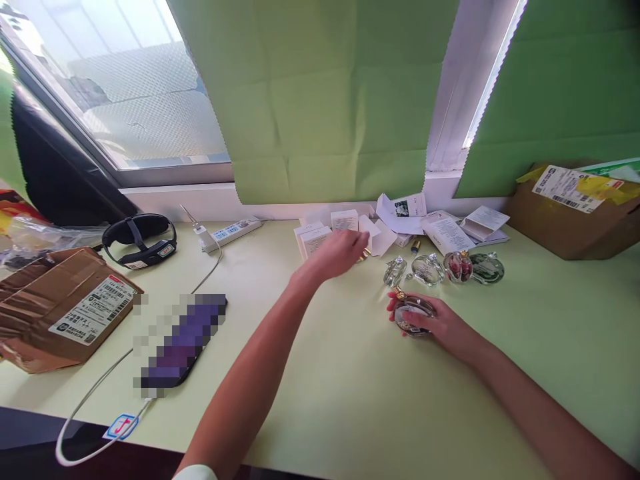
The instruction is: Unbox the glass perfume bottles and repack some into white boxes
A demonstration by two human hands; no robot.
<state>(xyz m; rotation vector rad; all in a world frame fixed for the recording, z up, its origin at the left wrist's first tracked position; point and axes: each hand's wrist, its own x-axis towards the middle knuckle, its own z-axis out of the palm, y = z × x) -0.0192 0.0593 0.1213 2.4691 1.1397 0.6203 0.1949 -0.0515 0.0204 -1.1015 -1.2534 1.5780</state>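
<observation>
Your frame is bright, daylight coming from the window at upper left, slightly blown out. Soft shadows only. Your left hand is motion-blurred at centre. Edges bow from the wide lens; a pixelated patch sits lower left.

I see a small packing desk by a window: shipping cartons, perfume bottles, product boxes, power strip.
</observation>
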